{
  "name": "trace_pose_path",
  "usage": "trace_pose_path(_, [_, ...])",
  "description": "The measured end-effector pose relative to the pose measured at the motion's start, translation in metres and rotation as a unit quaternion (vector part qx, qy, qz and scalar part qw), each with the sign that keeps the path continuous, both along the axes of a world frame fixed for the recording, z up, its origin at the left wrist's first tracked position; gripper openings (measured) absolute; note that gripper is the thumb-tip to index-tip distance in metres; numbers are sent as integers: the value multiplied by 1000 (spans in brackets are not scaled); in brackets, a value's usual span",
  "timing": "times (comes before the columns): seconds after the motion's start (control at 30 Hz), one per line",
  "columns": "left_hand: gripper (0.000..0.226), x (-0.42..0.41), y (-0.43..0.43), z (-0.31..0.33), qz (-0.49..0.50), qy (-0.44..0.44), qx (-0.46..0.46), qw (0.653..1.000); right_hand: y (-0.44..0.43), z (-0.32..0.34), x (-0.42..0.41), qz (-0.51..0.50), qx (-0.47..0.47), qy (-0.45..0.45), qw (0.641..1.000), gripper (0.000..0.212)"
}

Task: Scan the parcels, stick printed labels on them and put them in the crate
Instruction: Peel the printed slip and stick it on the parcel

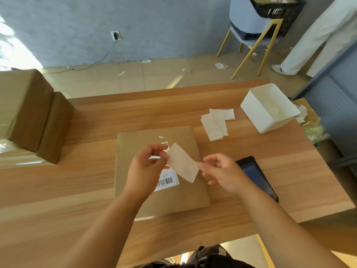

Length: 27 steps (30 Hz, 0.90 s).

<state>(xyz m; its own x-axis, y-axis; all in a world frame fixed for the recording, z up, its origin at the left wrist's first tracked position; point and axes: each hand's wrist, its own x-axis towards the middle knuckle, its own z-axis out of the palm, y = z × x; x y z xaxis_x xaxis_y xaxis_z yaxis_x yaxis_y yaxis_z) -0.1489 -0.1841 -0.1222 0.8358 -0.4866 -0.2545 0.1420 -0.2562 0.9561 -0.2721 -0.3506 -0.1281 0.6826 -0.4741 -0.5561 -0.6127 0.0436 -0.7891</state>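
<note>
Pinching the label (182,163) by its ends, my left hand (146,167) and right hand (220,172) hold it slantwise directly above the parcel (135,194).

A white sticker (167,180) on the flat brown parcel (173,198) has a black barcode. Some tiny words sit above it, too small to read. Another bit of sticker (164,143) higher up on the parcel has dark print, too blurry to read. The black crate (274,10) far back has big white letters, but they are smeared. The paper slip (183,163) shows only faint marks.
</note>
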Motion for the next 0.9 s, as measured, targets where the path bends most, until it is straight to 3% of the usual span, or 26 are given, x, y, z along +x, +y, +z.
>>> trace_pose_path(0.2, [19, 3, 40, -5, 44, 24, -48, 998, 42, -11, 21, -24, 48, -52, 997, 16])
trace_pose_path(0.37, [17, 0, 74, -13, 89, 48, -42, 994, 66, -8, 29, -36, 47, -95, 994, 16])
trace_pose_path(0.57, [13, -9, 115, -24, 140, 53, 50, 988, 99, -19, 27, 18, -9, -87, 996, 25])
trace_pose_path(0.73, [13, -21, 136, -34, 133, -1, 153, 979, 120, -35, 24, 70, -65, -82, 992, 32])
trace_pose_path(0.9, [21, -26, 142, -45, 136, -23, 187, 973, 128, -43, 26, 79, -102, -72, 989, 29])
